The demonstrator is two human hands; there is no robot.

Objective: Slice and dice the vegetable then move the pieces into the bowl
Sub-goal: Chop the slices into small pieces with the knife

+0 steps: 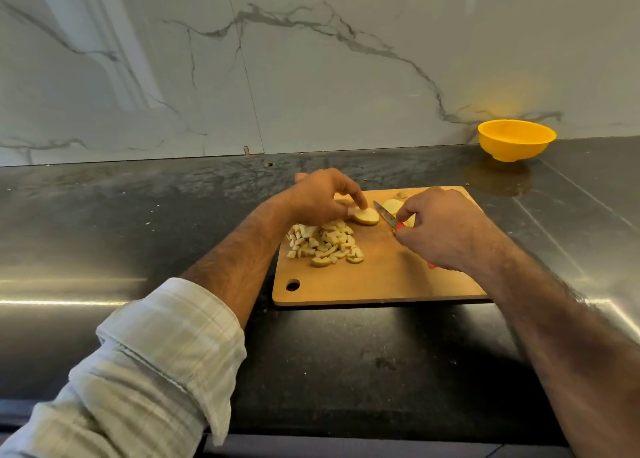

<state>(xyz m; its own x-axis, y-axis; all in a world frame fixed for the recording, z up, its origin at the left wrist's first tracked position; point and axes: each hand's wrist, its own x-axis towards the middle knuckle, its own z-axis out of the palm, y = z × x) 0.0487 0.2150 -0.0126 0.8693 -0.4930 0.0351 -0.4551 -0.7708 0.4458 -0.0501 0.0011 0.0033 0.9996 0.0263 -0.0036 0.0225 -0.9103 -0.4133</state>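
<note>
marble-veined wall fills the upper half of the frame, above a dark glossy desk (138,215). at centre lies a wooden cutting board (381,277).

your left hand (318,198) reaches in from the lower left, its fingertips pinching a round pale vegetable slice (366,216) against the board. your right hand (446,229), right of centre, is curled around the red handle of a small knife (385,214); the blade points up-left, its tip just beside the slice. another pale piece (393,205) lies behind the blade, partly hidden by your right hand.

a heap of diced pieces (323,243) sits just below your left hand. the yellow bowl (516,140) stands in the upper right, well apart from the board; what it holds cannot be seen.

you look to be mid-dicing. next, the blade should probably come down across the held slice, so keep your left fingertips back from the edge. the transfer to the bowl is not yet done.
</note>
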